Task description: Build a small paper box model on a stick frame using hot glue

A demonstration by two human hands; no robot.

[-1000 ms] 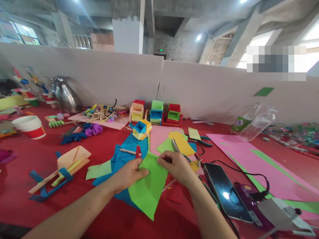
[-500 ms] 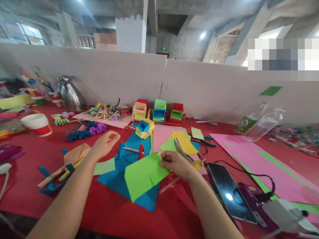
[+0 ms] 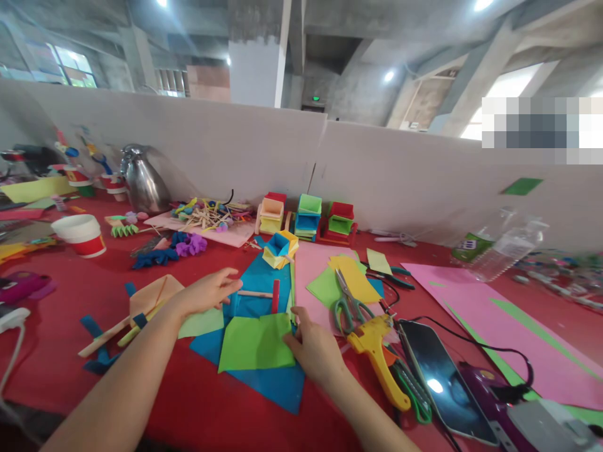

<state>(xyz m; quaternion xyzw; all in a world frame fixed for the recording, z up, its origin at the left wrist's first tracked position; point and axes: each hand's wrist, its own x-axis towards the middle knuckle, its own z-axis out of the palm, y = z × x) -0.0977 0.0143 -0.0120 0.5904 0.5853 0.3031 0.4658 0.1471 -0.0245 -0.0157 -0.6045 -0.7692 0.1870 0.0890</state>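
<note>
My left hand (image 3: 213,292) reaches over the table, its fingers stretched out and slightly apart. Its fingertips are close to a small blue and red paper frame with a wooden stick (image 3: 257,294) across it; whether they touch it is unclear. A folded bright green paper (image 3: 257,344) lies on a larger blue sheet (image 3: 277,386) in front of that frame. My right hand (image 3: 318,348) is at the green paper's right edge, thumb at the edge and index finger apart from it. Under my left wrist lies a pale green slip (image 3: 201,323).
Scissors (image 3: 347,304), a yellow glue gun (image 3: 380,358) and a phone (image 3: 443,370) lie to the right. Several small paper boxes (image 3: 308,216) stand at the back. A paper cup (image 3: 82,235), a metal jug (image 3: 144,182) and a peach paper-and-stick piece (image 3: 153,294) are on the left.
The green paper has come down onto the blue sheet, and my right hand has loosened its pinch. My left hand has moved right and down to the frame. The glue gun now shows uncovered.
</note>
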